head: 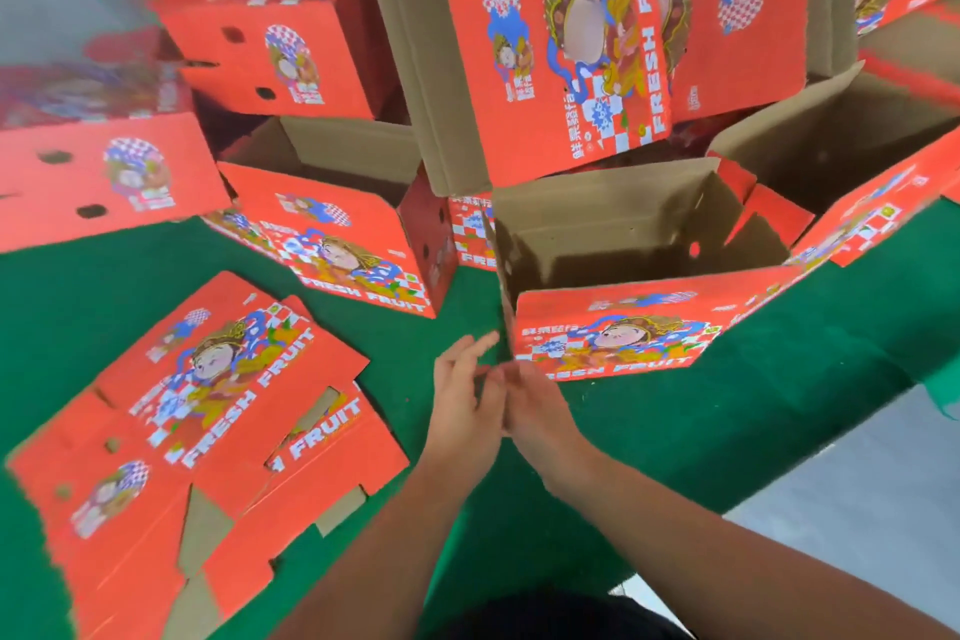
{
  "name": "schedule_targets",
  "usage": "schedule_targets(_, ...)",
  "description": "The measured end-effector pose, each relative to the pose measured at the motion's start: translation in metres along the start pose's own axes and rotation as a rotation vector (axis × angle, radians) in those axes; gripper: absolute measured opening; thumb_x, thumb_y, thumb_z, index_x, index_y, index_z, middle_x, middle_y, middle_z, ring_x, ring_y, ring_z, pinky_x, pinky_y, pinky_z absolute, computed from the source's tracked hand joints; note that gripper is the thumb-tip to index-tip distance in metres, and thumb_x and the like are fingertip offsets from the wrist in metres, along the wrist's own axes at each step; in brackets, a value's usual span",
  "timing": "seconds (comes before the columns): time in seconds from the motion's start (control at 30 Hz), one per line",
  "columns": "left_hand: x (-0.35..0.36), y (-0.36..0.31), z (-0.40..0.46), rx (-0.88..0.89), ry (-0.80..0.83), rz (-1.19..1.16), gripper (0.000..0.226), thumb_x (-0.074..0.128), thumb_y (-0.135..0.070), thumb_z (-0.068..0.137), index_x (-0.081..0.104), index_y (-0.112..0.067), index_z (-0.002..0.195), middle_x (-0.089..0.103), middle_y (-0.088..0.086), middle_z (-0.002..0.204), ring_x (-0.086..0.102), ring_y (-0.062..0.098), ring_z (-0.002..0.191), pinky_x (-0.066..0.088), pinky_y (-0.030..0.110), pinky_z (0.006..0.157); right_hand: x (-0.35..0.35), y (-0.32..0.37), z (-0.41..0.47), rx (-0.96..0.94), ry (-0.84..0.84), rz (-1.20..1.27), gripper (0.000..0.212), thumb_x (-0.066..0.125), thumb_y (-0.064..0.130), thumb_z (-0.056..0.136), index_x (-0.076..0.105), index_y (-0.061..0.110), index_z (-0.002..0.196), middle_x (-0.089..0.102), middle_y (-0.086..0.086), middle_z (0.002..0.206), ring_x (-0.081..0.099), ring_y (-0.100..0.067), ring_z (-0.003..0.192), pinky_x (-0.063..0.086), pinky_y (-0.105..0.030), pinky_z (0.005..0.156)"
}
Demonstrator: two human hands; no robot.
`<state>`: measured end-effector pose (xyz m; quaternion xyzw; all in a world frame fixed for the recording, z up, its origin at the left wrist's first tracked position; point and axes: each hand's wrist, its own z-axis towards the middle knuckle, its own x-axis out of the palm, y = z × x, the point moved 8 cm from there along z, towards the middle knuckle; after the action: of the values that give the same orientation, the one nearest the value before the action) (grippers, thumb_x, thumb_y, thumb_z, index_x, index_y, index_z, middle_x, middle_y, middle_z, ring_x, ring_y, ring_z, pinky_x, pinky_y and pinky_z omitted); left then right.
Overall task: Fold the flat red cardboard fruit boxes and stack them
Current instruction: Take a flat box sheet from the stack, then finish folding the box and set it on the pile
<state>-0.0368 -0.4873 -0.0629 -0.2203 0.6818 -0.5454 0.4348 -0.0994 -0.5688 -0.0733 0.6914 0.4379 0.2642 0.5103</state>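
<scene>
Hands meet at lower centre, left hand (465,392) fingers straight, right hand (535,411) fingers unclear, before the open-topped folded box (623,327), long axis left-right, on the green desk (727,431).

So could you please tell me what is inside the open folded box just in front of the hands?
The open folded box shows only bare brown cardboard walls and a small hole in its right wall; nothing visible sits in it. Its floor is mostly hidden behind the printed front wall.
</scene>
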Motion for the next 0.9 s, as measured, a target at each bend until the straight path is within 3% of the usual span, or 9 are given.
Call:
schedule_targets(0.1,-0.025,0.01,-0.01,-0.079,-0.102,-0.107,0.032,0.055,-0.014,0.105,0.06,-0.043,0.118,0.051,-0.006,0.132,0.064,-0.003,0.108,0.05,0.013,0.09,0.015,0.008,0.002,0.013,-0.033,0.039,0.015,0.053,0.004,0.099,0.067,0.004,0.105,0.072,-0.022,0.102,0.07,-0.029,0.092,0.057,-0.048,0.084)
schedule_targets(0.2,-0.056,0.019,-0.025,-0.137,-0.179,-0.156,0.025,0.052,-0.011,0.107,0.067,-0.029,0.113,0.065,-0.003,0.121,0.062,-0.006,0.109,0.046,0.008,0.085,0.052,0.005,0.005,0.033,0.025,-0.001,0.022,0.049,0.0,0.099,0.065,0.006,0.112,0.07,-0.025,0.108,0.068,-0.042,0.105,0.054,-0.057,0.094)
schedule_targets(0.37,-0.126,0.052,-0.071,-0.296,-0.331,-0.272,0.024,0.047,-0.004,0.107,0.069,-0.009,0.113,0.076,-0.008,0.093,0.068,-0.006,0.08,0.05,0.009,0.067,0.137,-0.009,0.001,0.124,0.271,-0.124,0.025,0.047,0.009,0.1,0.063,0.016,0.117,0.074,-0.012,0.11,0.073,-0.031,0.095,0.057,-0.05,0.095)
schedule_targets(0.47,-0.173,0.086,-0.105,-0.43,-0.506,-0.288,0.023,0.05,-0.009,0.106,0.069,-0.022,0.108,0.072,-0.014,0.09,0.063,-0.002,0.084,0.045,0.008,0.073,0.186,-0.017,0.001,0.178,0.37,-0.15,0.027,0.054,0.011,0.099,0.061,0.018,0.123,0.072,-0.012,0.109,0.068,-0.022,0.082,0.058,-0.04,0.079)
schedule_targets(0.53,-0.195,0.108,-0.122,-0.526,-0.578,-0.298,0.021,0.052,-0.013,0.105,0.068,-0.027,0.106,0.066,-0.011,0.095,0.058,0.006,0.089,0.045,0.02,0.082,0.203,-0.019,0.005,0.186,0.389,-0.194,0.025,0.057,0.014,0.099,0.061,0.021,0.123,0.07,-0.004,0.102,0.065,-0.016,0.078,0.052,-0.028,0.066)
schedule_targets(0.6,-0.215,0.13,-0.135,-0.599,-0.619,-0.301,0.02,0.051,-0.015,0.105,0.067,-0.027,0.108,0.064,-0.009,0.097,0.057,0.01,0.09,0.046,0.03,0.084,0.216,-0.026,0.013,0.199,0.391,-0.253,0.025,0.055,0.014,0.099,0.06,0.023,0.121,0.066,-0.003,0.096,0.063,-0.016,0.075,0.049,-0.027,0.062)
schedule_targets(0.73,-0.26,0.167,-0.159,-0.675,-0.74,-0.237,0.016,0.055,-0.015,0.102,0.067,-0.022,0.112,0.07,-0.005,0.099,0.062,-0.005,0.072,0.048,0.014,0.064,0.236,-0.036,0.04,0.177,0.35,-0.344,0.028,0.055,0.01,0.099,0.059,0.012,0.126,0.059,-0.008,0.101,0.056,-0.022,0.084,0.044,-0.032,0.073)
schedule_targets(0.83,-0.292,0.193,-0.167,-0.754,-0.742,-0.186,0.017,0.062,-0.017,0.1,0.067,-0.019,0.117,0.07,0.007,0.118,0.065,0.011,0.094,0.048,0.023,0.08,0.243,-0.036,0.067,0.165,0.247,-0.448,0.032,0.058,0.012,0.097,0.058,0.011,0.129,0.058,-0.012,0.118,0.058,-0.028,0.099,0.044,-0.032,0.081)
schedule_targets(0.9,-0.315,0.212,-0.171,-0.825,-0.726,-0.102,0.037,0.063,-0.018,0.098,0.061,-0.012,0.135,0.064,0.017,0.133,0.062,0.03,0.117,0.049,0.037,0.101,0.24,-0.029,0.085,0.146,0.122,-0.539,0.03,0.062,0.019,0.094,0.06,0.014,0.123,0.053,-0.013,0.12,0.06,-0.033,0.106,0.05,-0.037,0.09)
